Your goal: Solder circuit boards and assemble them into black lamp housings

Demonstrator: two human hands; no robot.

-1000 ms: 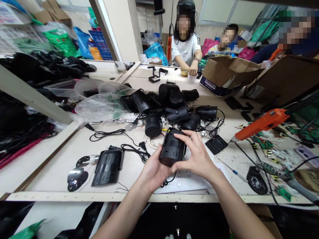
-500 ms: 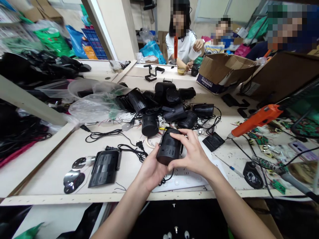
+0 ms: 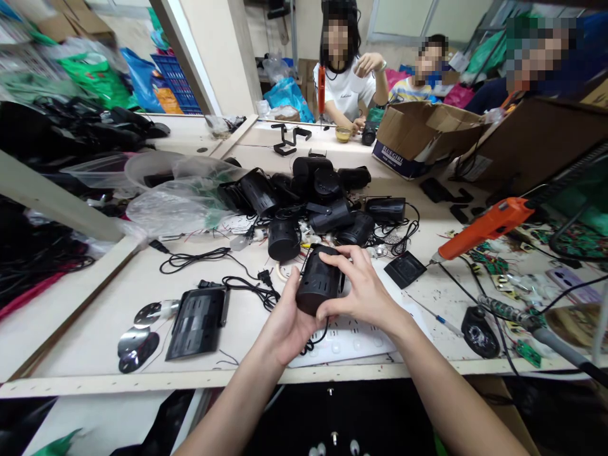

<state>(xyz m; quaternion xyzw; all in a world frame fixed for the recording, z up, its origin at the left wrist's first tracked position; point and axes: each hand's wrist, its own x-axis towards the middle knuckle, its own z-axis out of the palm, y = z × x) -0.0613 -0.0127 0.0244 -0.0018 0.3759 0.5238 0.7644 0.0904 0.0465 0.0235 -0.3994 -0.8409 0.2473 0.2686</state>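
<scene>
A black cylindrical housing [image 3: 319, 282] with small slots is held above the white power strip [image 3: 365, 339], near the front of the table. My left hand [image 3: 292, 320] cups it from below and the left, thumb up along its side. From the right, my right hand [image 3: 356, 285] grips it, fingers over the top and thumb at the lower end. A cable hangs beneath the housing. Another black housing [image 3: 197, 323] lies to the left, beside round metal discs [image 3: 137, 345]. Behind my hands is a pile of black housings [image 3: 327, 215].
An orange electric screwdriver [image 3: 487, 228] and a soldering iron [image 3: 555, 345] are at the right, near green circuit boards [image 3: 527, 351]. A cardboard box [image 3: 427, 136] stands behind. Across the table sit other people. Coiled black cables [image 3: 194, 258] lie left of centre.
The view has shifted slightly. My left thumb stands a little more away from the housing, which both hands still hold. Across the table, a person's raised hand has moved up.
</scene>
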